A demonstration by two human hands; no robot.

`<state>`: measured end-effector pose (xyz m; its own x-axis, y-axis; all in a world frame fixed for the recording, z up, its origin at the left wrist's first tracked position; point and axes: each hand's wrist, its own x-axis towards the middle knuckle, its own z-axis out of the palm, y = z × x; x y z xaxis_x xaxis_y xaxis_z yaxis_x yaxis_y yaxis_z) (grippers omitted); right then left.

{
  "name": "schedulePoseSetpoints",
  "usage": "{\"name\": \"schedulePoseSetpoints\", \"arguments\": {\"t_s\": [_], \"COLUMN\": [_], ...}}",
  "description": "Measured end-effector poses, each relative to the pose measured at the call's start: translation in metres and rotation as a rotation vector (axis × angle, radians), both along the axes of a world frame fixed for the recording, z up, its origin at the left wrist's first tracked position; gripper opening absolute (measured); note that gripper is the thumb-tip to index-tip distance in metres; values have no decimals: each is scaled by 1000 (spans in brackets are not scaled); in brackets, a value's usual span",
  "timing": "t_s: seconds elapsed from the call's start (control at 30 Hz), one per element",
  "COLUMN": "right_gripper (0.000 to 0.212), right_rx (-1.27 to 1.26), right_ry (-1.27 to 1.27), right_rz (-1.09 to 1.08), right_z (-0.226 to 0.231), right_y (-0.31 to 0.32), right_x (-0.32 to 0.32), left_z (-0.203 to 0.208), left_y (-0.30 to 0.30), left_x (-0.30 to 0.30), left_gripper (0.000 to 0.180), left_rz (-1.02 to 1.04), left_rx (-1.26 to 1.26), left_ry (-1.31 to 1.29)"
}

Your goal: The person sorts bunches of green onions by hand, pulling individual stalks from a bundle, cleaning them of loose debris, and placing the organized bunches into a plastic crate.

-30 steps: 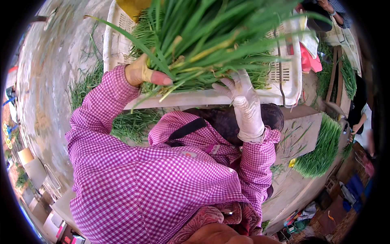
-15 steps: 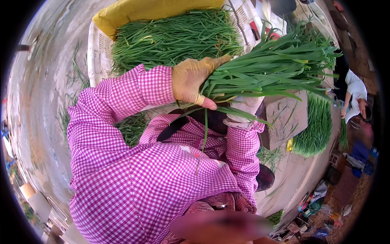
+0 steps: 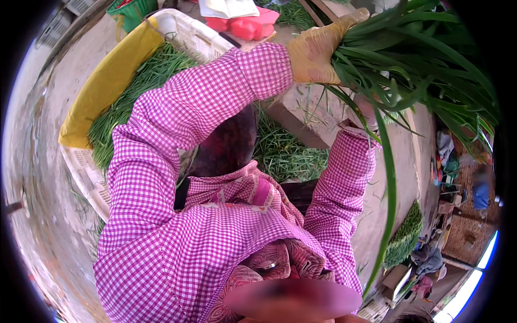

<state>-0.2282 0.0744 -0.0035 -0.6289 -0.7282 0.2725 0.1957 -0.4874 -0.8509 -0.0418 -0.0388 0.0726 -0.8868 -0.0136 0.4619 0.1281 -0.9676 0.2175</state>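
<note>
A large bunch of long, flat green leaves, which look like garlic chives [image 3: 414, 67], is lifted at the upper right. My left hand [image 3: 316, 54], in a thin yellowish glove, is closed round its near left end. My right hand [image 3: 367, 112] is against the underside of the bunch, holding it from below; hanging leaves cover most of its fingers. One long leaf droops from the bunch past my right sleeve.
To the left, a white plastic crate [image 3: 86, 175] with a yellow cloth [image 3: 99, 89] over its side holds more chives. A flat block [image 3: 301, 116] and loose cut leaves [image 3: 288, 153] lie beyond my lap. Another chive pile [image 3: 405, 237] is at right. A green basket [image 3: 129, 13] and red object [image 3: 250, 27] stand farther off.
Both hands have carried the chive bunch up and to the right. The view has turned rightward, so the crate now appears farther left and my left arm lies across it.
</note>
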Motion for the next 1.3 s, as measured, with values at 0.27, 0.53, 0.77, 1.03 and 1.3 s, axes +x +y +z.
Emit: {"name": "schedulePoseSetpoints", "arguments": {"t_s": [0.27, 0.53, 0.77, 1.03, 1.3], "right_gripper": [48, 32, 28, 40, 25], "right_rx": [275, 229, 152, 216, 244], "right_ry": [444, 267, 332, 512, 1194], "right_rz": [-151, -179, -218, -351, -518], "right_z": [-30, -27, 13, -3, -21], "right_y": [5, 15, 16, 16, 26], "right_x": [-7, -12, 0, -18, -42], "left_z": [-111, -121, -120, -111, -91], "left_y": [-6, 4, 1, 7, 25], "left_x": [-89, -120, -140, -129, -133], "left_gripper": [71, 61, 54, 63, 65], "left_rz": [388, 550, 953, 887, 481], "left_rx": [-532, -809, -1056, -1987, -793], "left_ry": [-476, -544, -125, -486, -414]}}
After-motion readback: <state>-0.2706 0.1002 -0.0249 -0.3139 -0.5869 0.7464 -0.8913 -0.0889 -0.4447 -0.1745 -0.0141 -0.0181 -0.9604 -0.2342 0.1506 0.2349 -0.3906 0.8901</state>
